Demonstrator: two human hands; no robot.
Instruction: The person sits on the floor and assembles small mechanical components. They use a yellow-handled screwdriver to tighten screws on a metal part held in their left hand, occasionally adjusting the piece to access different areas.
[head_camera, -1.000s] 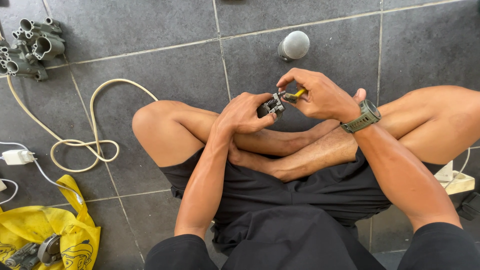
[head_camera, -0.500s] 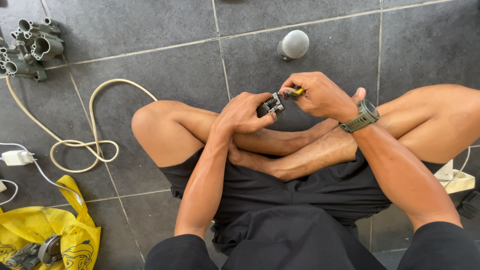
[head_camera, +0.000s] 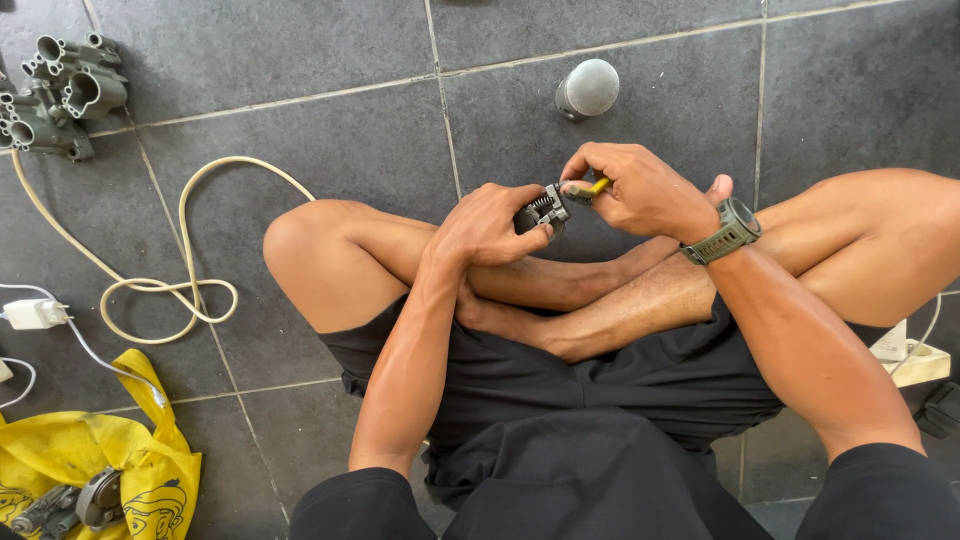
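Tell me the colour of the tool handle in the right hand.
Yellow handle, pinched in the right hand; head view.

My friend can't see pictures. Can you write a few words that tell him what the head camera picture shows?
A person sits cross-legged on a grey tiled floor, holding a small metal part in the left hand and a yellow-handled tool against it with the right hand. Around them lie a cream hose, a yellow bag, a grey metal casting and a round grey cap.

Black shorts (head_camera: 560, 400), seemingly olive wristwatch (head_camera: 725, 232)
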